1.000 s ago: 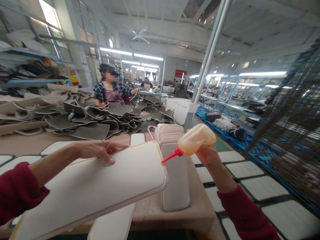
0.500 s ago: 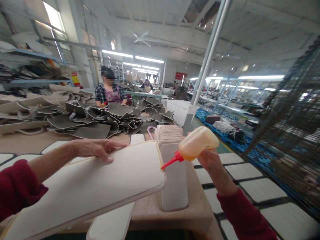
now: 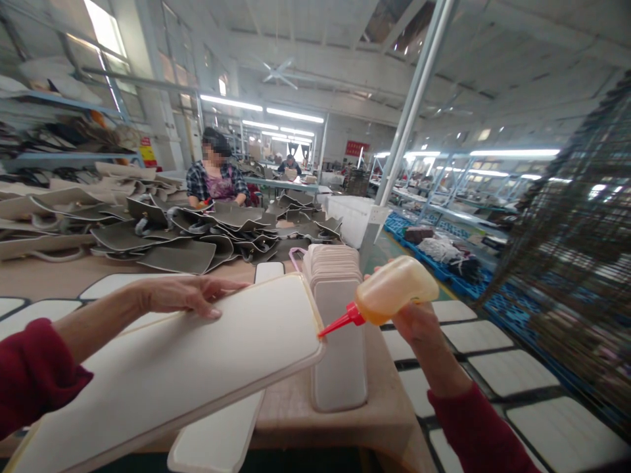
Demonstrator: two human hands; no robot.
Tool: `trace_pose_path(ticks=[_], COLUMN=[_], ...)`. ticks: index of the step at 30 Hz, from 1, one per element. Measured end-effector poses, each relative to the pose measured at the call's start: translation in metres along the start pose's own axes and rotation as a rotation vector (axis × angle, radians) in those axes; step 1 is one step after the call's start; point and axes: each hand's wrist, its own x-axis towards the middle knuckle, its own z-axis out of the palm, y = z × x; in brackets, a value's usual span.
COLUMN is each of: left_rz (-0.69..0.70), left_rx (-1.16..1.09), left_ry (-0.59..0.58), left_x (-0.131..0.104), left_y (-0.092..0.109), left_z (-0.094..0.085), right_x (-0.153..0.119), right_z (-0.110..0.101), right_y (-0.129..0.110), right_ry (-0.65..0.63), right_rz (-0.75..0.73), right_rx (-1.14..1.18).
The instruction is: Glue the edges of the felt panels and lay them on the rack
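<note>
My left hand (image 3: 190, 295) grips the far edge of a long white panel (image 3: 182, 368) with rounded corners, thumb on top and fingers reaching over the edge. The panel is tilted and reaches toward me at lower left. My right hand (image 3: 414, 318) is closed around a squeeze bottle (image 3: 394, 289) of amber glue, tipped so its red nozzle (image 3: 340, 320) touches the panel's right end near the corner. A yellowish line of glue runs along that end. Beyond it stands a stack of pale panels (image 3: 335, 263), with one leaning panel (image 3: 340, 355) in front.
Grey-brown bag pieces with handles (image 3: 207, 230) lie heaped across the table (image 3: 290, 420). A co-worker (image 3: 217, 171) sits behind them. White panels (image 3: 513, 371) lie in rows at right; another panel (image 3: 217, 433) rests below mine. A metal post (image 3: 411, 105) rises beyond the white bin (image 3: 350, 220).
The nozzle has moved slightly down along the panel's right end toward the near corner. The bottle and my right hand have shifted a little right and down; my left hand keeps its grip.
</note>
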Motion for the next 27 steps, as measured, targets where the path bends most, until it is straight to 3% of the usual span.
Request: trace_pose_path(ticks=[11, 16, 27], left_rz=[0.051, 0.077, 0.105], left_rx=[-0.076, -0.068, -0.176], left_ry=[0.052, 0.142, 0.106], left_x=[0.001, 0.007, 0.016], left_y=[-0.014, -0.026, -0.048], left_z=[0.0, 0.0, 0.015], right_x=[-0.014, -0.024, -0.038], right_z=[-0.001, -0.008, -0.012], right_y=[0.006, 0.019, 0.041], right_ry=[0.136, 0.236, 0.373], right_rz=[-0.084, -0.178, -0.304], right_rx=[0.048, 0.058, 0.008])
